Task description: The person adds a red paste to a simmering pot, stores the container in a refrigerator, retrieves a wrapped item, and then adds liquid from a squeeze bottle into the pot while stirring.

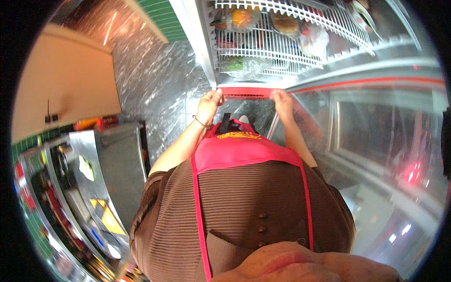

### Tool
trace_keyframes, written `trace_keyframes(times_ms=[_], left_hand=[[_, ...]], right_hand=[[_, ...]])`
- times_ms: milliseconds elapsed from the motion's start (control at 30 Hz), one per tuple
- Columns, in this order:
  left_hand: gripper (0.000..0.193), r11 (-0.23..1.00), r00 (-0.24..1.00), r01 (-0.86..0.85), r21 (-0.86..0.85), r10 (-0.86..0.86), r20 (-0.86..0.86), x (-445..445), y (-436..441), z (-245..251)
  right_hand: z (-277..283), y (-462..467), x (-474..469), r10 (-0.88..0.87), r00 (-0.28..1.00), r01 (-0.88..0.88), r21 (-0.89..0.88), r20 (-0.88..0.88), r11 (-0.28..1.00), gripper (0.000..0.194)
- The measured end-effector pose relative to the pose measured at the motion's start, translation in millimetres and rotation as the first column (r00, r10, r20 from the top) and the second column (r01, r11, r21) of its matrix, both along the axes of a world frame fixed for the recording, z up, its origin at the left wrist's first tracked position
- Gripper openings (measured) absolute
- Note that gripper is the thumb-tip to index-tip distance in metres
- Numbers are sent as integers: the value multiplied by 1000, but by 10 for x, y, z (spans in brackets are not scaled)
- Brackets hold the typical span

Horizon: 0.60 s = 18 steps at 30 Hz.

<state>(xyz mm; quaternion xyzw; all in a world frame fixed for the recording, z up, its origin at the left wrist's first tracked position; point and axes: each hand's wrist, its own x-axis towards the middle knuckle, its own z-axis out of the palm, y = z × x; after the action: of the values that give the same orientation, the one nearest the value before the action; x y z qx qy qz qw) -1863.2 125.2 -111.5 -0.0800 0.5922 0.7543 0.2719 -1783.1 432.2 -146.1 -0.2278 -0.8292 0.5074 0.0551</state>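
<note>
Before me stands an upright refrigerator with its glass door (370, 130) swung out to the right. A red vented strip (246, 92) runs across the refrigerator's lower front. My left hand (209, 100) has its fingers and thumb pinched at the strip's left end. At the right end, my right hand (282, 102) has its curled fingers against the strip; blur hides the exact grip. White wire shelves (267, 53) above the strip carry a clear bag with an orange item (241, 17), a white plastic bag (314, 40) and bagged leafy greens (234, 64).
At lower left is a steel counter (82, 155) with a yellow-and-black item (107, 216) on it and racks beside it. A tan cabinet (67, 77) stands at upper left over the dark marbled floor (151, 77). The open door flanks my right arm.
</note>
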Motion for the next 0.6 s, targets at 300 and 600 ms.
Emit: trace_keyframes(times_ms=[300,600], left_hand=[[44,899,899,438,9,-439,19,-69,-867,-44],[18,903,903,429,14,-429,-21,650,-1388,-59]], right_hand=[[-1015,-1672,3806,-199,817,160,119,542,980,30],[-562,-1148,4904,-852,471,881,-81,230,466,26]])
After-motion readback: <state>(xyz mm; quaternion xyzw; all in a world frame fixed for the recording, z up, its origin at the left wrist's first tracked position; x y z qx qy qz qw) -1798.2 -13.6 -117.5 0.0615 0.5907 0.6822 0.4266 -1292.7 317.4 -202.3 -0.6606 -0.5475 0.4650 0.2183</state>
